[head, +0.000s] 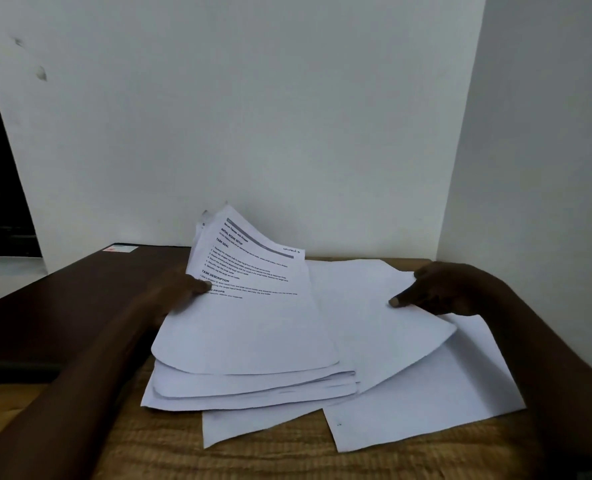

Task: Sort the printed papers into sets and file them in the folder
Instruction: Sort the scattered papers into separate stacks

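White walls (287, 116) meet in a corner at the far right, behind a wooden worktop (149, 445). A dark brown surface (79, 299) takes up the left side; whether it is part of the worktop or a separate item cannot be told.

Loose sheets (426, 393) lie blank side up, spread and overlapping across the right and near part of the worktop. One of them curves upward at its right edge.

A stack of papers (253, 368) sits at centre, overlapping the loose sheets, with its far end lifted off the worktop. The top sheet (253, 271) is printed, with headings and numbered lines legible in part and a handwritten note at its far right corner.

The left hand (180, 292) grips the stack at its left edge, thumb on the top sheet. The right hand (440, 289) is released, lying on the curved loose sheet with one finger stretched flat on it.

A small label (119, 249) sits at the far edge of the dark surface — its print is too small to read.
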{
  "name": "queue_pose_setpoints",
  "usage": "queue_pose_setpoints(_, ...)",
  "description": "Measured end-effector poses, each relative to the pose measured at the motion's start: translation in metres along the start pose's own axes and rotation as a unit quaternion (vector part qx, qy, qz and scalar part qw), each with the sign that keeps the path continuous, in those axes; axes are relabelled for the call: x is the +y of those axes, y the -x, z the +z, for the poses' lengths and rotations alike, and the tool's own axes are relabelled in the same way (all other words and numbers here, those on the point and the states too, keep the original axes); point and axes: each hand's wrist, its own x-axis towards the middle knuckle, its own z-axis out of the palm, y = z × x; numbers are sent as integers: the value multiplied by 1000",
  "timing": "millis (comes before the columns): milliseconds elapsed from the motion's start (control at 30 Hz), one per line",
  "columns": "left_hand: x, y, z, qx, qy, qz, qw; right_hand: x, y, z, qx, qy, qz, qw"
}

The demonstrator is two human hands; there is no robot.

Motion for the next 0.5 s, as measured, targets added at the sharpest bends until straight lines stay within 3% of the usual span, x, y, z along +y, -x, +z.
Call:
queue_pose_setpoints(100,1,1,7,4,49,-4,999,-4,6,6,-20,61,5,998)
queue_pose_setpoints(167,-4,-9,3,9,32,-5,999,-10,11,4,9,106,-8,994)
queue_pose_setpoints(233,-8,-13,0,-22,41,-32,998,-16,13,-6,81,140,-50,986)
queue_pose_setpoints(300,-8,-15,-1,-41,72,-53,995,-18,13,-19,209,161,-128,956)
queue_pose_setpoints(367,-10,-14,-3,-43,74,-53,995,-21,18,-23,366,124,-215,897)
queue_pose_setpoints(433,-12,-14,-4,-47,79,-52,994,-29,27,-20,523,62,-355,773)
queue_pose_setpoints(500,-14,-15,-6,-50,74,-53,995,-40,35,-3,587,39,-484,647)
